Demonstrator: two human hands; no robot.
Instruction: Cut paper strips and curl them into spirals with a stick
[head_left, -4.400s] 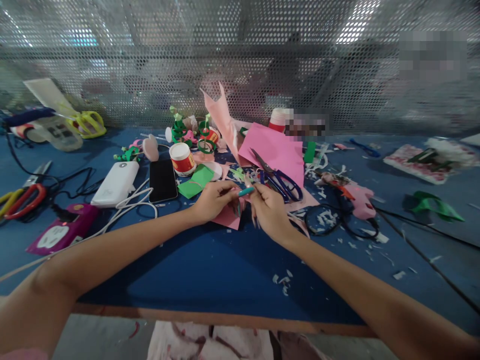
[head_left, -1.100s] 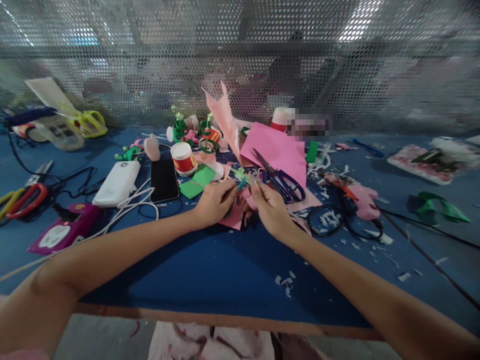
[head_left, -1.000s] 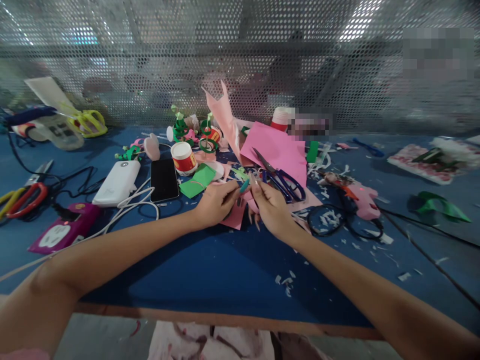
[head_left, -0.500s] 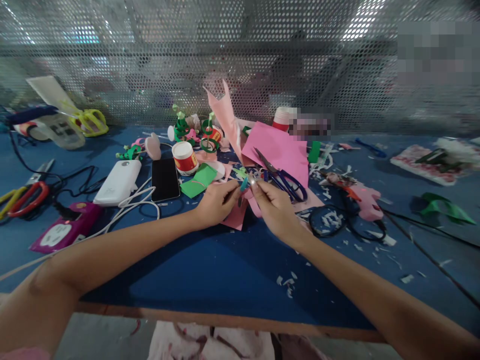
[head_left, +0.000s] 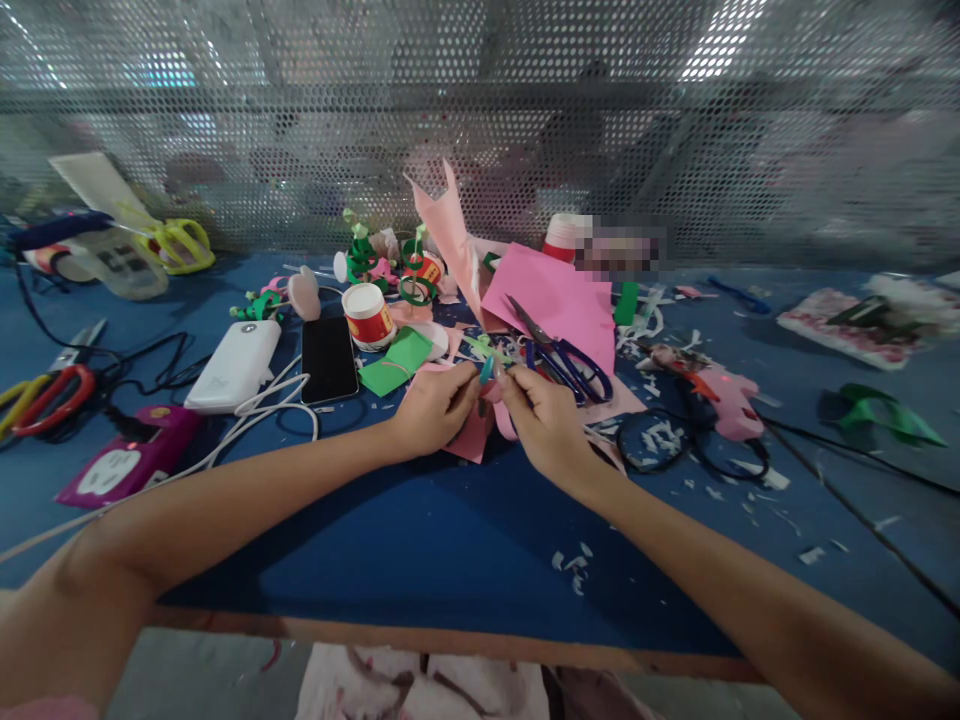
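My left hand [head_left: 435,408] is closed in a pinch on a small teal strip [head_left: 487,369], which looks like paper. Close beside it, my right hand [head_left: 546,420] also pinches, its fingertips at the strip's right side; whatever lies between them is too small to make out. Beneath the hands lie pieces of pink paper [head_left: 471,440]. Just beyond my right hand, dark-blue-handled scissors [head_left: 564,358] rest partly on a bright pink sheet [head_left: 555,292]. A folded green paper [head_left: 397,362] lies past my left hand.
A red and white tub [head_left: 369,318], a black phone [head_left: 330,360] and a white power bank [head_left: 236,366] stand to the left, with a purple power strip [head_left: 129,455]. To the right are a pink glue gun [head_left: 727,400], cables and paper scraps. A perforated metal screen [head_left: 480,130] borders the back.
My right fingertips have shifted slightly lower around the teal strip, which now shows a more curved shape. The left hand has barely moved, and the view has shifted a little.
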